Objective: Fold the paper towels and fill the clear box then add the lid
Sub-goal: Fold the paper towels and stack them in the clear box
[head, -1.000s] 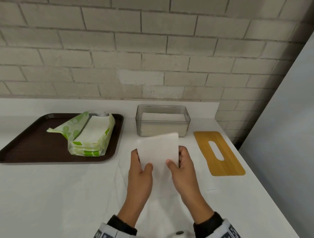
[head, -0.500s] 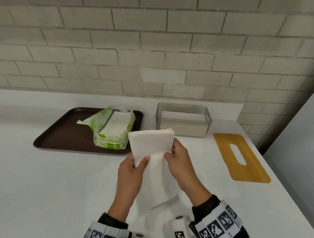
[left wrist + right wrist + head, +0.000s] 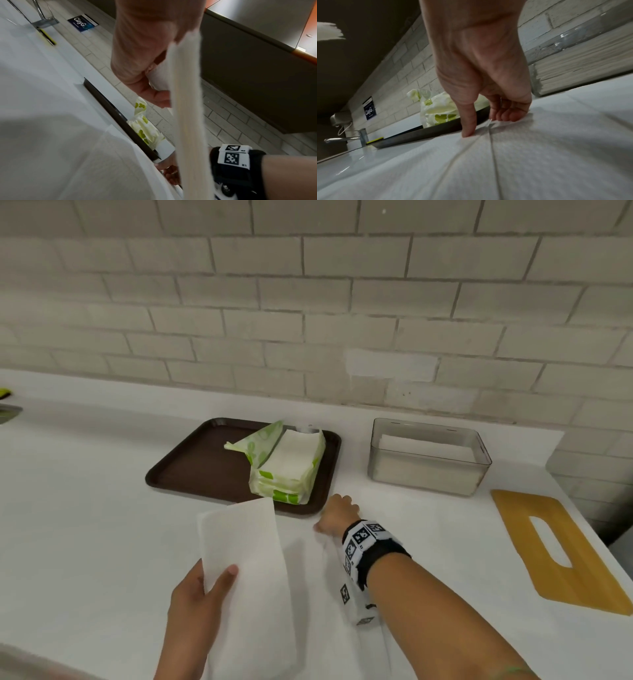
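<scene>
The left hand (image 3: 191, 604) pinches a folded paper towel (image 3: 243, 570) upright — its long axis pointing away, toward the tray (image 3: 191, 470). The right hand (image 3: 337, 513), fingers curled, pinches a flat sheet's (image 3: 513, 155) far edge. The clear box (image 3: 428, 460) lies off to the right — nearer the right hand.

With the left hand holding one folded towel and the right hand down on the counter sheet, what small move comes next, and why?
Probably the right hand lifts the flat sheet's far edge to fold it: its fingertips already pinch that edge, while the left hand holds the folded towel clear.
</scene>
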Motion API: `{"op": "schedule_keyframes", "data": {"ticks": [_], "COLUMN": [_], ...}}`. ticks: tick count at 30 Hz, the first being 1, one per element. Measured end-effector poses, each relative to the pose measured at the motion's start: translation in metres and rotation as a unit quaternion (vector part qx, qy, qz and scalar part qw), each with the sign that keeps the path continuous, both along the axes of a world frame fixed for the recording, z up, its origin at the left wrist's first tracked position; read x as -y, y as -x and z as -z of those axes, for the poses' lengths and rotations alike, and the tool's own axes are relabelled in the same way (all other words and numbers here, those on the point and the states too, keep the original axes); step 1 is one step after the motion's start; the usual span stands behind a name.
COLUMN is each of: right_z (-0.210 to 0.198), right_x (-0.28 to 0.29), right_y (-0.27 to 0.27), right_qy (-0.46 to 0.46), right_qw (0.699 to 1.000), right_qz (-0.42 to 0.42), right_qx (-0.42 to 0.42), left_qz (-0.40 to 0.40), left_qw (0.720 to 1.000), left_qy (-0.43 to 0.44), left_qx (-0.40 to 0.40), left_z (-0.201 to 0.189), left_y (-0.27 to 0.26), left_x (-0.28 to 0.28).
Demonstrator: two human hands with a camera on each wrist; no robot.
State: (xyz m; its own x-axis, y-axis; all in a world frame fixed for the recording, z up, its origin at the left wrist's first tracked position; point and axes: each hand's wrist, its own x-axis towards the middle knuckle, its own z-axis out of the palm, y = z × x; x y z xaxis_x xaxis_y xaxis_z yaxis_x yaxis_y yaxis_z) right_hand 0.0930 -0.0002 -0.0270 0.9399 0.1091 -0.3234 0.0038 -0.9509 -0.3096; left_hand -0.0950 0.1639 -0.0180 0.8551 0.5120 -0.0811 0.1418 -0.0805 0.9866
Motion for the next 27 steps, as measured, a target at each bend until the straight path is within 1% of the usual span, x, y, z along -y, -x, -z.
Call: {"op": "schedule_keyframes", "data": {"ticks": [3, 5, 7, 10, 11, 13, 15, 16, 18, 19, 21, 22, 23, 24, 25, 27], "right_z": [0.005, 0.007, 0.007, -0.003, -0.008, -0.021, -0.039, -0.049, -0.076, -0.09, -0.115, -0.125, -0.133, -0.14, -0.144, -0.146], "right_x": [0.003, 0.01, 0.018, 0.039, 0.05, 0.071, 0.093, 0.104, 0.121, 0.127, 0.137, 0.139, 0.14, 0.139, 0.137, 0.132], "right_y": [-0.007, -0.009, -0.01, -0.008, -0.006, -0.002, 0.003, 0.006, 0.02, 0.03, 0.049, 0.059, 0.068, 0.077, 0.082, 0.089], "right_qy": [0.022, 0.029, 0.014, -0.056, -0.098, -0.195, -0.276, -0.323, -0.425, -0.482, -0.6, -0.645, -0.675, -0.682, -0.667, -0.605], "right_qw": [0.999, 0.999, 0.999, 0.997, 0.994, 0.98, 0.958, 0.942, 0.901, 0.872, 0.797, 0.76, 0.733, 0.721, 0.725, 0.749], "right_qz": [0.008, -0.005, -0.03, -0.052, -0.039, 0.014, 0.062, 0.076, 0.081, 0.075, 0.059, 0.049, 0.046, 0.049, 0.055, 0.065], "right_qx": [-0.024, -0.03, -0.024, 0.003, 0.016, 0.043, 0.049, 0.045, 0.039, 0.039, 0.044, 0.053, 0.074, 0.112, 0.162, 0.262], "left_qz": [0.01, 0.018, 0.024, 0.03, 0.031, 0.034, 0.043, 0.049, 0.061, 0.068, 0.084, 0.094, 0.103, 0.111, 0.119, 0.14], "left_qw": [1.0, 0.999, 0.999, 0.998, 0.998, 0.997, 0.995, 0.994, 0.992, 0.99, 0.986, 0.984, 0.981, 0.978, 0.975, 0.966], "left_qy": [0.018, 0.034, 0.046, 0.057, 0.062, 0.075, 0.09, 0.097, 0.114, 0.124, 0.143, 0.15, 0.158, 0.169, 0.182, 0.208], "left_qx": [-0.006, -0.004, -0.002, -0.003, -0.003, -0.003, -0.002, -0.002, -0.001, 0.001, 0.016, 0.027, 0.037, 0.045, 0.053, 0.069], "left_z": [0.003, 0.002, 0.001, -0.001, -0.002, -0.005, -0.01, -0.013, -0.018, -0.021, -0.028, -0.031, -0.035, -0.038, -0.041, -0.048], "left_y": [0.0, -0.002, -0.004, -0.009, -0.01, -0.013, -0.017, -0.019, -0.024, -0.027, -0.034, -0.038, -0.041, -0.046, -0.05, -0.056], "left_x": [0.0, 0.003, 0.004, 0.006, 0.007, 0.009, 0.014, 0.016, 0.024, 0.029, 0.04, 0.046, 0.053, 0.061, 0.069, 0.086]}}
